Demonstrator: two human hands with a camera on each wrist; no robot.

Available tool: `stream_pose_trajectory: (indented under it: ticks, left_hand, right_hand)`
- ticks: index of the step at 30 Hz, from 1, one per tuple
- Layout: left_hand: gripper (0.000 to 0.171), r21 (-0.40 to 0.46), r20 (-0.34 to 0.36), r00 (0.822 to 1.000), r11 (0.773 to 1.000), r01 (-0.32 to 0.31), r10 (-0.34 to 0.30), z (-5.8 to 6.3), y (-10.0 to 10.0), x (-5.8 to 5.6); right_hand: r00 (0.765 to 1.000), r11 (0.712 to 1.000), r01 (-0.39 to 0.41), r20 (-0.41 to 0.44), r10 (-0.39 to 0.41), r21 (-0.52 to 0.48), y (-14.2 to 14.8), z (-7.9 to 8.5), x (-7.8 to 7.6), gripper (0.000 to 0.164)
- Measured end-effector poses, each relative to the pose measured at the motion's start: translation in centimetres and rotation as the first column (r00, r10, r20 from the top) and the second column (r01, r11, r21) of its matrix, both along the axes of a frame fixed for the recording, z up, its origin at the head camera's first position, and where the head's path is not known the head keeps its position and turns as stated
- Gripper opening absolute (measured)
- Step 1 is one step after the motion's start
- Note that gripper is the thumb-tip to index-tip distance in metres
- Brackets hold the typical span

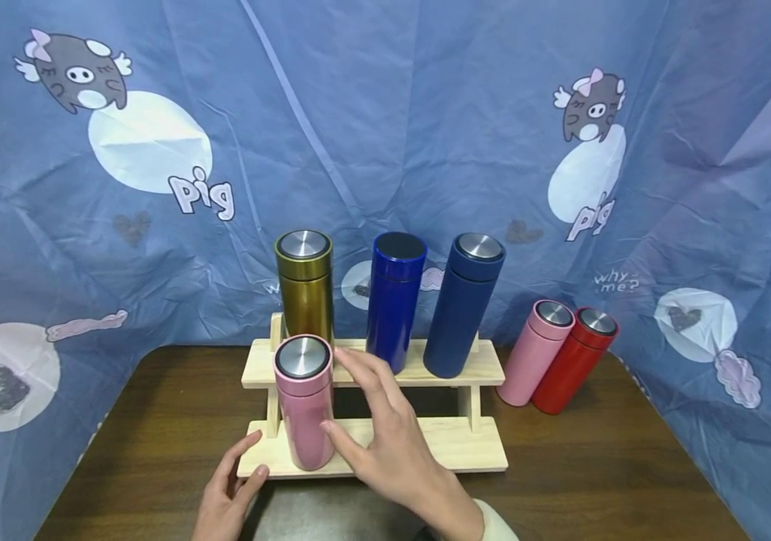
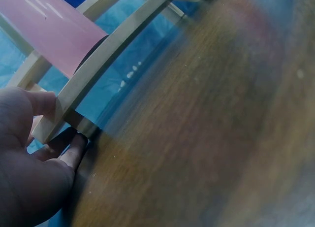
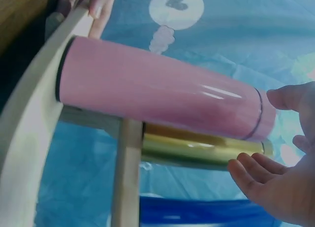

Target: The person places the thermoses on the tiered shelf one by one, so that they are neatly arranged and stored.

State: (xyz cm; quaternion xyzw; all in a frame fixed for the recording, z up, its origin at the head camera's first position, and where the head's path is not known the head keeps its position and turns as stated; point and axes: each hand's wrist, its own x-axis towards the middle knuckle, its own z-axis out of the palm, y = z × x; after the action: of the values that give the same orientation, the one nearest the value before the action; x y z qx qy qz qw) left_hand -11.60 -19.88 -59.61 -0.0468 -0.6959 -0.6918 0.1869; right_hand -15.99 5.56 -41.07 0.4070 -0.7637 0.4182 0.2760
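Observation:
A pink thermos bottle (image 1: 306,421) with a steel-topped lid stands upright on the lower tier of a two-tier wooden rack (image 1: 426,443), toward its left end. My left hand (image 1: 226,485) pinches the left end of that lower board; in the left wrist view, its fingers (image 2: 74,150) wrap around the board's end. To the right of the pink bottle is my right hand (image 1: 392,443), fingers spread and loosely bent. In the right wrist view its thumb (image 3: 285,97) comes right at the bottle's lid end, while the other fingers stand apart from the bottle.
Gold (image 1: 306,293), glossy blue (image 1: 395,308) and matte navy (image 1: 463,308) bottles stand on the upper tier. On the brown table (image 1: 602,473), right of the rack, another pink bottle (image 1: 536,353) and a red bottle (image 1: 575,361) stand side by side. Blue printed cloth (image 1: 426,113) hangs behind.

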Motion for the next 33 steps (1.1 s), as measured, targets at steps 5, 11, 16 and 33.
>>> stream_pose_trajectory:
  ticks: [5,11,16,33]
  left_hand:
    - [0.052,0.004,0.0,1.0,1.0,0.001,-0.001,0.4,0.1,0.1]
    - [0.048,-0.014,0.056,0.998,1.0,-0.019,0.02,1.8,0.6,0.5]
    - [0.051,-0.025,0.037,0.999,0.999,-0.02,0.021,0.8,0.2,0.2]
    - [0.055,-0.022,0.038,0.999,1.0,0.004,-0.004,-2.3,-0.9,-0.9]
  right_hand:
    - [0.999,0.999,0.025,-0.045,-0.026,-0.037,1.7,0.9,0.3,0.09]
    - [0.995,0.992,0.04,-0.081,-0.05,-0.121,4.0,1.8,0.3,0.081]
    - [0.991,0.987,0.071,-0.101,-0.086,-0.146,5.6,2.1,0.0,0.063]
    - [0.98,0.965,0.161,-0.079,-0.181,-0.208,11.6,2.0,-0.7,0.068]
